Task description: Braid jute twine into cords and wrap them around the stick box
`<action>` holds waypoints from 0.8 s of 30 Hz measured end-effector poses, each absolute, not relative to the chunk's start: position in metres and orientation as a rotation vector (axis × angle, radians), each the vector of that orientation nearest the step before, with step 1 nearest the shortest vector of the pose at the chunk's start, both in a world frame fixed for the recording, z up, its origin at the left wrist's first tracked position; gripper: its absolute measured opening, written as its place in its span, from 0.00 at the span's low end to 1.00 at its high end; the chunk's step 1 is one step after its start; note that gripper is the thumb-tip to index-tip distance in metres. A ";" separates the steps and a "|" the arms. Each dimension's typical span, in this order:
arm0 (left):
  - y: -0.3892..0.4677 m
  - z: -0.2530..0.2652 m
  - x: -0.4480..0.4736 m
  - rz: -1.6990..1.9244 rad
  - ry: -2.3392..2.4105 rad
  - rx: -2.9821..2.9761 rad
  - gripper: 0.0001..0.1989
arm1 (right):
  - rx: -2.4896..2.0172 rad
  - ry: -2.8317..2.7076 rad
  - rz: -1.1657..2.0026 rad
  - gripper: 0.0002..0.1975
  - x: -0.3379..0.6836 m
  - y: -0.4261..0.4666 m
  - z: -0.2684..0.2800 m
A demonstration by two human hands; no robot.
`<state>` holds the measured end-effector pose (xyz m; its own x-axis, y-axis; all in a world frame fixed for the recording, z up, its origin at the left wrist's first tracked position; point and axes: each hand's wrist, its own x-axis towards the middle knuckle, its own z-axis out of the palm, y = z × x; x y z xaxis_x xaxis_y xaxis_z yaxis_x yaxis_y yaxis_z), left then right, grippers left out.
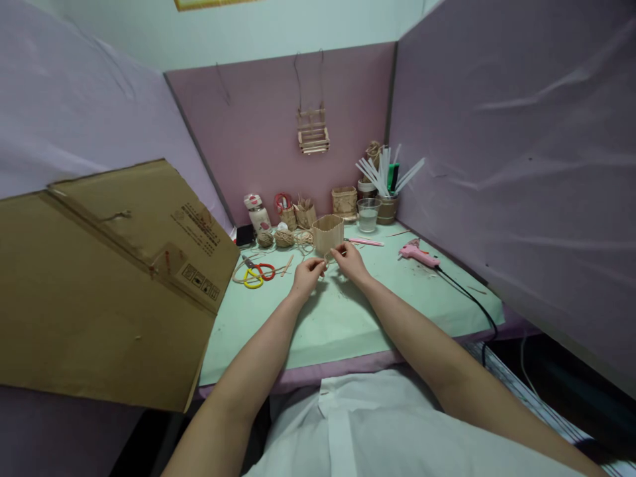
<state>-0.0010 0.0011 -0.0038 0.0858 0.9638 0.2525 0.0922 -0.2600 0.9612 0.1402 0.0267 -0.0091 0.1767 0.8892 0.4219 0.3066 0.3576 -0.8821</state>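
My left hand (309,275) and my right hand (349,260) are close together over the middle of the table, fingers pinched. Between them runs a thin piece of twine (328,257), each hand gripping part of it. Just behind the fingers stands a pale wooden-stick container (328,232), open at the top. Scissors (253,276) with one yellow and one red handle lie left of my left hand, beside a loose loop of twine and a small wooden stick (287,265). Two balls of twine (285,238) rest behind them.
A pink glue gun (420,254) lies at right, its black cord trailing off the table edge. Along the back stand a bottle (257,213), a cup of water (368,217) and a pot of white glue sticks (387,207). A large cardboard sheet (124,285) leans at left.
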 end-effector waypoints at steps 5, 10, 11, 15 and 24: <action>0.007 -0.008 -0.004 1.421 1.145 1.356 0.11 | -0.914 -1.685 0.478 0.07 0.131 0.015 -0.005; 0.007 -0.008 -0.004 1.422 1.136 1.346 0.11 | -0.858 -1.742 0.449 0.06 0.128 0.011 -0.006; 0.007 -0.008 -0.004 1.410 1.126 1.361 0.11 | -0.861 -1.736 0.454 0.05 0.129 0.012 -0.006; 0.006 -0.009 -0.003 1.351 1.093 1.436 0.10 | -0.919 -1.686 0.489 0.07 0.131 0.014 -0.004; 0.007 -0.009 -0.002 1.303 1.104 1.521 0.09 | -1.056 -1.526 0.633 0.08 0.132 0.019 -0.006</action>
<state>-0.0021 0.0068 -0.0087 0.0764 0.9616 0.2634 0.1022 -0.2704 0.9573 0.1318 0.0195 -0.0059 0.0203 0.8772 0.4798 0.2800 0.4557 -0.8450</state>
